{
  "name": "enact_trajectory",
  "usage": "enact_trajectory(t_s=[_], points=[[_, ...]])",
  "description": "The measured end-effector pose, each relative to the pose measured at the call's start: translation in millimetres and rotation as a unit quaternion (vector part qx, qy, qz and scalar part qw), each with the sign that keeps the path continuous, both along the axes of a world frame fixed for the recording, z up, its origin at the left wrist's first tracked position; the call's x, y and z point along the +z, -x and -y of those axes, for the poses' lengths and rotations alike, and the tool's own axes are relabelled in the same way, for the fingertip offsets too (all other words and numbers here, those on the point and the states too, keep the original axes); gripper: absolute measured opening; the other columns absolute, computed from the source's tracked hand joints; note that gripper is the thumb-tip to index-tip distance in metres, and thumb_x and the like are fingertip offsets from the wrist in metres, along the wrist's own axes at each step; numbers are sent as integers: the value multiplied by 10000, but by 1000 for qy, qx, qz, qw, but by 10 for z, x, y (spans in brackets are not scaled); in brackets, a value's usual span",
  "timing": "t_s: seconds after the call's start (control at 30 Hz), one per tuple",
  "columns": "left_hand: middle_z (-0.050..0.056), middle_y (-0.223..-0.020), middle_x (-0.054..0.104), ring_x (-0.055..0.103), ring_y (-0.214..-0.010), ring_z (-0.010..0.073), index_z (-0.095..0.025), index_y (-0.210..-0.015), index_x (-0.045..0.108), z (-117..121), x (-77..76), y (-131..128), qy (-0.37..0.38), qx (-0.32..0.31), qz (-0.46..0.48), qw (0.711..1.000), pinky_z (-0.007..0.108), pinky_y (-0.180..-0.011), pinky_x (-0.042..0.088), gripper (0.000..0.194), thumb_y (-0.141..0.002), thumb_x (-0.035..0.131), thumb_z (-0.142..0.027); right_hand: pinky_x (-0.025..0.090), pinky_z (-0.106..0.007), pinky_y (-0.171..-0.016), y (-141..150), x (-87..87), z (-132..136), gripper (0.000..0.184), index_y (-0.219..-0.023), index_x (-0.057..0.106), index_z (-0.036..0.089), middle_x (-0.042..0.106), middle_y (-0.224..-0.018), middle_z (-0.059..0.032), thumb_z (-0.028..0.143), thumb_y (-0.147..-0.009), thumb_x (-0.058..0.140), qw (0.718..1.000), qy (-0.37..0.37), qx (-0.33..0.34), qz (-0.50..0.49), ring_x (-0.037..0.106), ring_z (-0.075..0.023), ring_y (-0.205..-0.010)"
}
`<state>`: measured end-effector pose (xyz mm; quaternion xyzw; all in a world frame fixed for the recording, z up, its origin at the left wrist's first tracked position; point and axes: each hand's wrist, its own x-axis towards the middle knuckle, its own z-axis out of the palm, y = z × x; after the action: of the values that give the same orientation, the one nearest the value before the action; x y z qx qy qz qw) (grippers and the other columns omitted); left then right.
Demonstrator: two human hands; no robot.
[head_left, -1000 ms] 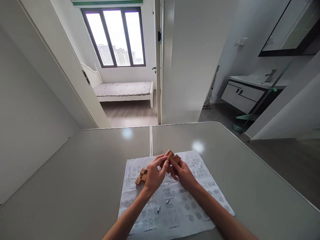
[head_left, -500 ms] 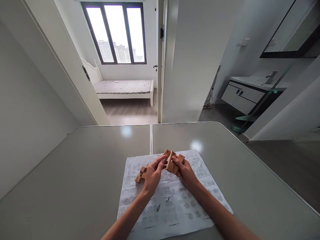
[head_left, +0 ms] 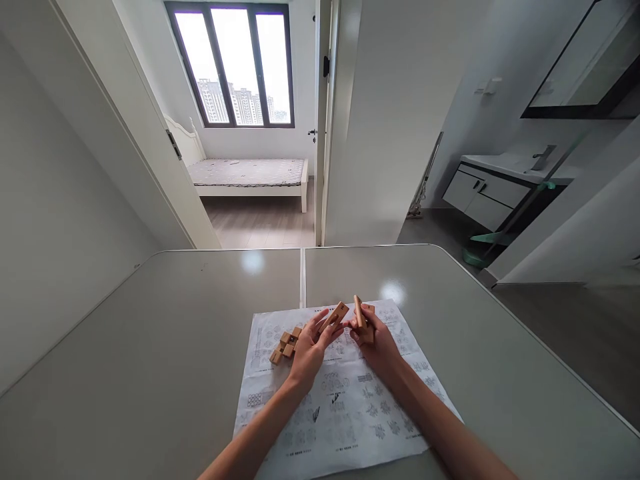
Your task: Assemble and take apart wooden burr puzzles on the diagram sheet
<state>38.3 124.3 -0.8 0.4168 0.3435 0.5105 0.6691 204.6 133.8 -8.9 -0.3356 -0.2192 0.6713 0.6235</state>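
Note:
My left hand (head_left: 311, 347) grips a notched wooden puzzle piece (head_left: 336, 317), with a dark "2" on its upper end. A little to the right, my right hand (head_left: 381, 340) is closed around joined wooden puzzle pieces (head_left: 365, 325), one of them tilted upright. A narrow gap separates the wood in the two hands, while the fingertips come close together. Left of my left hand, several interlocked wooden pieces (head_left: 286, 345) lie on a printed paper sheet (head_left: 345, 433). Fingers cover parts of the held pieces.
Diagrams cover the creased sheet, which lies on a grey table (head_left: 150, 360) with a pale seam (head_left: 303, 277). Beyond the table are a bed (head_left: 250, 173) under a window and a door panel (head_left: 390, 133). A sink cabinet (head_left: 487, 193) and a green broom (head_left: 475, 257) are at right.
The numbered piece in my left hand has come apart from the pieces in my right hand. My right hand has shifted slightly right and turned its pieces more upright.

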Motion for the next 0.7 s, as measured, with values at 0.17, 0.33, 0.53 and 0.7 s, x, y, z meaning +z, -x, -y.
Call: enact_trajectory(t_s=[0.17, 0.33, 0.53, 0.7], points=[[181, -1429, 687, 714, -1248, 370, -178, -1335, 643, -7, -8, 6, -13, 8, -12, 1000, 589, -1190, 479, 516, -922, 798, -444, 290, -181, -340, 9, 37, 27, 404, -876, 582, 211, 664, -706, 10, 545, -845, 807, 998, -7, 47, 38, 465, -63, -418], [157, -1480, 648, 697, -1278, 351, -194, -1346, 642, -62, -82, 16, -44, 41, -40, 997, 558, -1186, 502, 493, -951, 743, -472, 159, -178, -337, 55, 33, 65, 449, -945, 589, 194, 599, -620, 47, 593, -872, 782, 989, -28, 93, 111, 283, -25, -369], [161, -1492, 629, 687, -1296, 334, -197, -1365, 609, -176, -169, 89, -65, 116, -105, 986, 532, -1188, 501, 463, -983, 687, -448, 208, -183, -376, 113, -11, 112, 453, -1051, 608, 188, 464, -544, 102, 586, -893, 755, 973, -60, 98, 200, 306, -61, -426], [162, -1496, 624, 698, -1280, 315, -203, -1398, 570, -195, -163, 120, -80, 154, -143, 974, 524, -1180, 501, 426, -1033, 593, -421, 258, -193, -410, 130, 17, 140, 427, -1007, 596, 198, 475, -568, 96, 564, -871, 771, 960, -75, 120, 242, 334, -74, -459]])
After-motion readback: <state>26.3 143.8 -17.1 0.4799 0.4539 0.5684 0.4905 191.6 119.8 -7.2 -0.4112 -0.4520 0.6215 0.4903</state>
